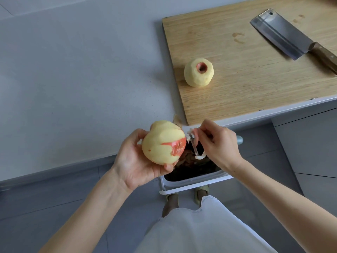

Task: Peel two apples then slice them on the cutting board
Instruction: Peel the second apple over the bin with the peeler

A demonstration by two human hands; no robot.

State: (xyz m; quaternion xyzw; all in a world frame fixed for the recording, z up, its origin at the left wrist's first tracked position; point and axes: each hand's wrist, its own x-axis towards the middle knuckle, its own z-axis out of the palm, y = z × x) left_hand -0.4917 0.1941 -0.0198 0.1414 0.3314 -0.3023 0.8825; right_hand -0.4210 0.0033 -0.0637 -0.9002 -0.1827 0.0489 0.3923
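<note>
My left hand [135,161] grips a mostly peeled apple [162,143] over the counter's front edge; a red patch of skin remains on its right end. My right hand [217,143] pinches a white peeler [194,145] just right of that apple, its blade close to the red patch. A second apple [198,72], peeled except for a red ring at its top, stands on the wooden cutting board [237,79]. A cleaver [284,33] with a wooden handle lies at the board's far right.
A white bin [197,181] with dark peelings stands on the floor below my hands. A scrap of peel [177,121] lies on the grey counter [82,79] by the board's near corner. My feet show under the bin.
</note>
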